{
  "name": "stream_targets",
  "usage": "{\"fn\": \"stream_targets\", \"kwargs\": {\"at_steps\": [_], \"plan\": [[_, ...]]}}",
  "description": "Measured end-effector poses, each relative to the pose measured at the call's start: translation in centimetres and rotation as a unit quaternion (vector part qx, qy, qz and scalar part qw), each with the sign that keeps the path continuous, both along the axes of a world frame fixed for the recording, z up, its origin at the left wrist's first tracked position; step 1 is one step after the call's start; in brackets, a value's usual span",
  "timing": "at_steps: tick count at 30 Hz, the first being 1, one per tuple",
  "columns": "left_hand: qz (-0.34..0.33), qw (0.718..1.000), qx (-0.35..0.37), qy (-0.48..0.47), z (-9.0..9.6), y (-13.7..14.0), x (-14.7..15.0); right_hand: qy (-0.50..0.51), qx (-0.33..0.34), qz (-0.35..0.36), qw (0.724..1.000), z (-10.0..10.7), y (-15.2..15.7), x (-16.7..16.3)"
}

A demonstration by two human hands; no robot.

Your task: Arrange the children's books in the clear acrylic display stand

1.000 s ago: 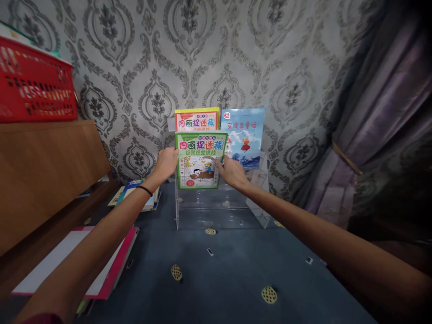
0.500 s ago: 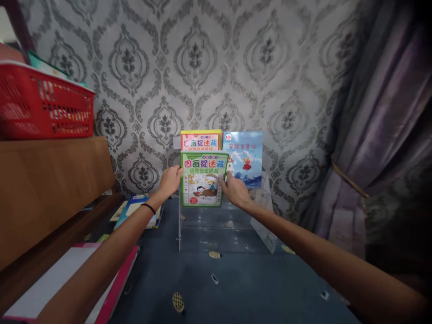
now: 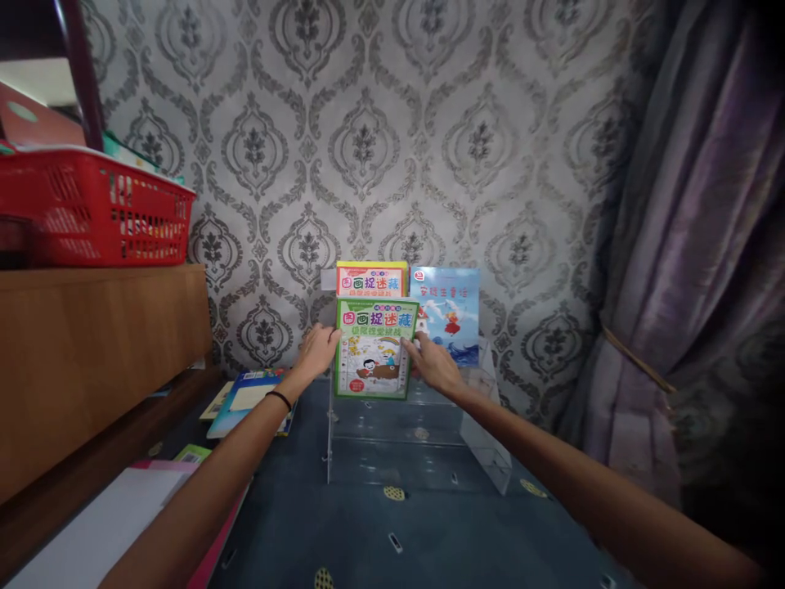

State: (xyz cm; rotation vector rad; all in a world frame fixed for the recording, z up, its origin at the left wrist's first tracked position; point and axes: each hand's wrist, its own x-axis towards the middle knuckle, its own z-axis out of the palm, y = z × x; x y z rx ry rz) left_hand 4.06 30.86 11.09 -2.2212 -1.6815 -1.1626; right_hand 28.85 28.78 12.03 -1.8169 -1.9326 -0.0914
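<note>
A green-bordered picture book is upright between my two hands, its cover facing me. My left hand is closed on its left edge. My right hand pinches its right edge, thumb across the cover. Both hands are over a clear acrylic book stand with stepped tiers. Behind the green book, a red-and-yellow book stands on the rack, its lower part hidden. To the right, a blue storybook leans on the same back tier. Whether the green book's lower edge touches the stand I cannot tell.
Several books lie stacked left of the stand. Nearer me is a pink-edged white board or folder. A red basket sits on a wooden cabinet. A purple curtain hangs at the right, beside the patterned wall.
The camera view has tilted upward, so everything sits lower in the frame. Both hands keep hold of the green picture book, which stays in front of the red-and-yellow one.
</note>
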Motion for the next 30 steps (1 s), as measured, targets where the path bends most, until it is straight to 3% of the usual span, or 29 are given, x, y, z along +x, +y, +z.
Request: {"fn": "stream_targets", "kwargs": {"at_steps": [21, 30], "plan": [[-0.034, 0.999, 0.0, -0.037, 0.9, 0.3, 0.2, -0.036, 0.013, -0.026, 0.999, 0.0, -0.8, -0.8], [-0.078, 0.99, 0.005, -0.116, 3.2, 0.5, 0.6, 0.004, 0.026, -0.028, 0.999, 0.2, -1.0, -0.3]]}}
